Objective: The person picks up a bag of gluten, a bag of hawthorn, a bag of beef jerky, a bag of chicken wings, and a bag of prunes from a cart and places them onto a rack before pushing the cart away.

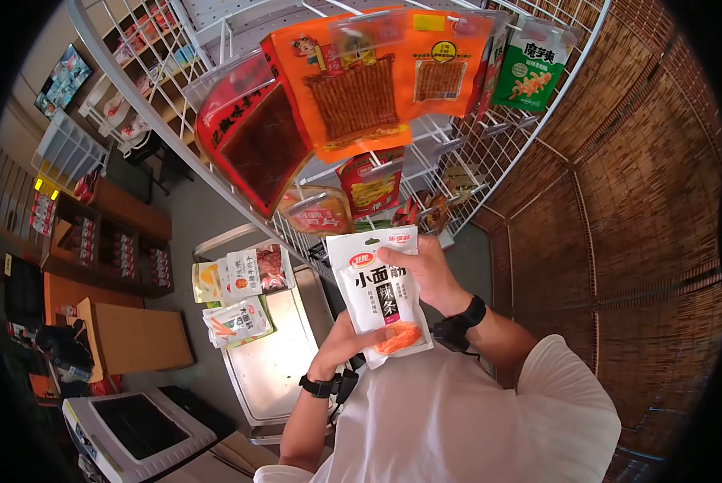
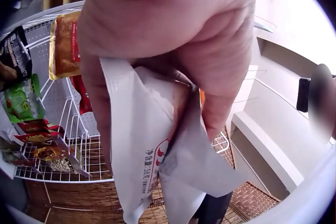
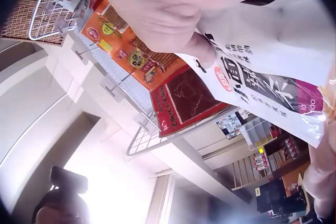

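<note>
A white snack pouch (image 1: 386, 299) with black lettering and an orange food picture is held upright before the chest. My left hand (image 1: 342, 346) grips its lower left edge, thumb across the front. At the upper right edge my right hand (image 1: 430, 278) pinches it, thumb over the front near the top. In the left wrist view, white pouch layers (image 2: 134, 145) spread apart below the left hand (image 2: 173, 24). The right wrist view shows the pouch front (image 3: 278, 95) under the right thumb. Beyond the pouch, a red snack packet (image 1: 373, 183) hangs on the rack.
A white wire rack (image 1: 148, 109) ahead bears hanging orange packs (image 1: 349, 101), a dark red pack (image 1: 256, 149) and a green pack (image 1: 531, 68). Left of me stands a metal cart (image 1: 284, 370) with snack pouches (image 1: 240, 322) on it. A woven wall (image 1: 650, 169) lies to the right.
</note>
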The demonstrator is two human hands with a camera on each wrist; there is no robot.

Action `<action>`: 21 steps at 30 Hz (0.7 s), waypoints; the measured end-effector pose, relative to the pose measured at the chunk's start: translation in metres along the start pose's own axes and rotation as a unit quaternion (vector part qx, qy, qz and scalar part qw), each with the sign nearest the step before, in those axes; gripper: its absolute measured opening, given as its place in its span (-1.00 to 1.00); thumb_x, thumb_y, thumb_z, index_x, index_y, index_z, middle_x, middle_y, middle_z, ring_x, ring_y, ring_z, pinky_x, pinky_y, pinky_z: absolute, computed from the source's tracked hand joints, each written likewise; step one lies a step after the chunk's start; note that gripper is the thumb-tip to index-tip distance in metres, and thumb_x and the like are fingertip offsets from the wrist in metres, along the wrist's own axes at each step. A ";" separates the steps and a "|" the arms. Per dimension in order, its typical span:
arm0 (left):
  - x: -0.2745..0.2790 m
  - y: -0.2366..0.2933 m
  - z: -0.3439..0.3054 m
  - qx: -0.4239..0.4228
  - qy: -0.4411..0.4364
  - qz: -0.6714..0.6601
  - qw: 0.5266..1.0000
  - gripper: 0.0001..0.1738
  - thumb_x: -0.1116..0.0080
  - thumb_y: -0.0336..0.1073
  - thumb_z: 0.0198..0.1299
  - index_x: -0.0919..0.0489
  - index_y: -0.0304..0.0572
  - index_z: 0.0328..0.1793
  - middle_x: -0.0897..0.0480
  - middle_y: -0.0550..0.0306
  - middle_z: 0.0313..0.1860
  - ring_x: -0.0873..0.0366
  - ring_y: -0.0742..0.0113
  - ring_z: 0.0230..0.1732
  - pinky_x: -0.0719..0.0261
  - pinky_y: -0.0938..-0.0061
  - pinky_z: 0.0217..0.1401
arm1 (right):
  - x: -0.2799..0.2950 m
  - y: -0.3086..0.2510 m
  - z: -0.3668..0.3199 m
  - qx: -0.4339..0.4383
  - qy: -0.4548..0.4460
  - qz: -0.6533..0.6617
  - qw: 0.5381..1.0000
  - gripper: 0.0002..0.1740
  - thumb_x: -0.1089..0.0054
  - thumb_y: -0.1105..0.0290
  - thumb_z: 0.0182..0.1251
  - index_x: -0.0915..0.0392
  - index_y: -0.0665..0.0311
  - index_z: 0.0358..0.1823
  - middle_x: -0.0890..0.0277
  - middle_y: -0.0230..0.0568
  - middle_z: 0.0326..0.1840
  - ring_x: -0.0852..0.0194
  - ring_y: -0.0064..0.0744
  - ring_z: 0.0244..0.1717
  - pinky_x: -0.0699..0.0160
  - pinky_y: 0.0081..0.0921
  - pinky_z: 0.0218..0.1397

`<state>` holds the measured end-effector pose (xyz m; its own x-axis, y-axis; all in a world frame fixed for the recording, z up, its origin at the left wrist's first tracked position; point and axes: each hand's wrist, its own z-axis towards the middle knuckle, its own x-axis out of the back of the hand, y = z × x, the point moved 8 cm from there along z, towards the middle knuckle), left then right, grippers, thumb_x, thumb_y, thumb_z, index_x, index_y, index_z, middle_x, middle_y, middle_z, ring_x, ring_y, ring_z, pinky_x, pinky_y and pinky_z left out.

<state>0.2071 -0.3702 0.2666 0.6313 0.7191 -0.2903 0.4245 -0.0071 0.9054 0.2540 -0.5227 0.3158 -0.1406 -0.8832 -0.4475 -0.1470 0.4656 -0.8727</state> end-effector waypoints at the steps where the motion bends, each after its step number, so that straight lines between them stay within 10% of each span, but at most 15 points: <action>1: 0.000 -0.004 0.004 0.013 -0.015 0.012 1.000 -0.33 -0.43 -0.47 0.09 -0.41 -0.28 0.35 -0.60 0.12 0.18 -0.51 0.40 0.20 -0.43 0.43 0.32 | 0.005 0.000 0.003 0.011 0.004 -0.004 1.000 -0.71 -0.36 0.46 0.26 -0.66 0.45 -0.03 -0.72 -0.17 -0.13 -0.65 -0.51 -0.16 -0.60 -0.52 -0.03; 5: 0.008 -0.008 0.016 -0.060 0.012 -0.056 0.997 -0.11 -0.43 -0.45 0.10 -0.13 -0.20 0.49 -0.35 0.02 0.42 -0.21 0.21 0.50 -0.13 0.31 0.54 | 0.039 -0.009 0.022 0.053 0.042 0.015 0.998 -0.74 -0.37 0.52 0.23 -0.67 0.45 -0.06 -0.71 -0.17 -0.14 -0.67 -0.48 -0.19 -0.62 -0.50 -0.05; 21: 0.060 -0.077 -0.045 0.025 0.128 -0.061 0.990 -0.56 -0.25 -0.39 0.30 -0.46 -0.26 0.28 -0.57 -0.02 0.25 -0.55 0.18 0.25 -0.44 0.37 0.34 | 0.219 -0.055 0.139 0.071 0.115 -0.100 0.986 -0.73 -0.32 0.58 0.22 -0.60 0.55 -0.06 -0.68 -0.06 -0.14 -0.71 -0.33 -0.22 -0.69 -0.40 -0.12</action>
<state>0.1828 -0.2952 0.1937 0.3904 0.8692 -0.3033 0.5240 0.0610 0.8495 0.3669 -0.7495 0.2382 -0.3441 -0.9125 -0.2211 -0.0580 0.2557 -0.9650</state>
